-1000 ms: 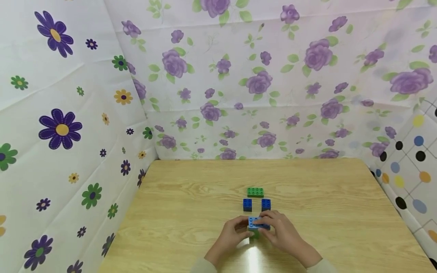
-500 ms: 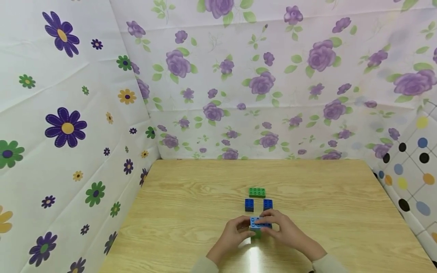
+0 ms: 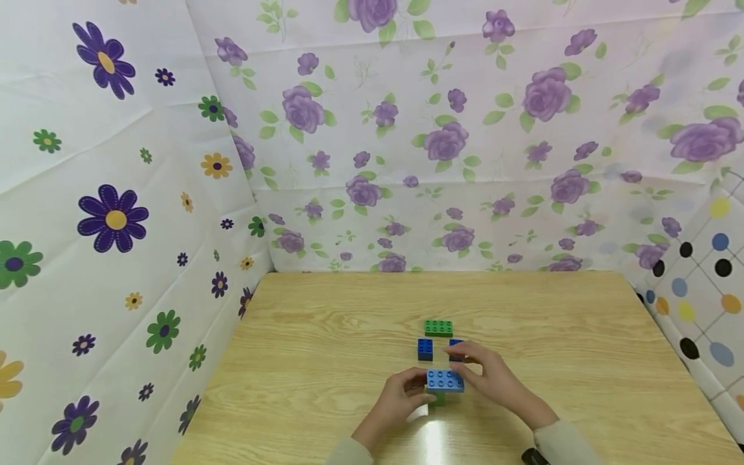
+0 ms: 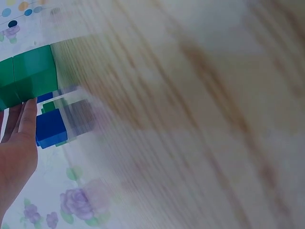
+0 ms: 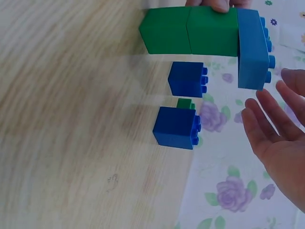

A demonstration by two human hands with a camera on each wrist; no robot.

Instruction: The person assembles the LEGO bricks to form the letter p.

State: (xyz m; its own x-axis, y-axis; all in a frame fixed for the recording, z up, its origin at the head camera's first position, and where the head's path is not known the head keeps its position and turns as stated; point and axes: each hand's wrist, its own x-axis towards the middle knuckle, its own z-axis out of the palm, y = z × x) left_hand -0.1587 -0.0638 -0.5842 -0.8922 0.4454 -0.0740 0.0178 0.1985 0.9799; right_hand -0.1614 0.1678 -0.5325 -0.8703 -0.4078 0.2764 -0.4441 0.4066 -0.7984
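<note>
Two green bricks (image 5: 214, 31) form an upright stack on the table, with a long light blue brick (image 3: 445, 381) on top that overhangs to the right. My left hand (image 3: 398, 397) holds the green stack from the left, thumb in front and fingers behind; those fingers (image 4: 28, 117) show against it in the left wrist view. Just right of the light blue brick is my right hand (image 3: 494, 378), fingers loosely bent and nothing gripped. Its fingertips (image 5: 259, 98) lie very near the overhanging end; whether they touch it I cannot tell.
Beyond the stack stand two dark blue bricks, the left one (image 3: 425, 349) and the right one (image 3: 456, 349), partly covered by my right fingers. A flat green brick (image 3: 438, 328) lies behind them on the wooden table (image 3: 325, 323). Flowered cloth (image 3: 360, 129) hangs around the table.
The right hand has released the light blue brick and moved slightly right and away, uncovering its studs. My left hand keeps its hold on the green stack.
</note>
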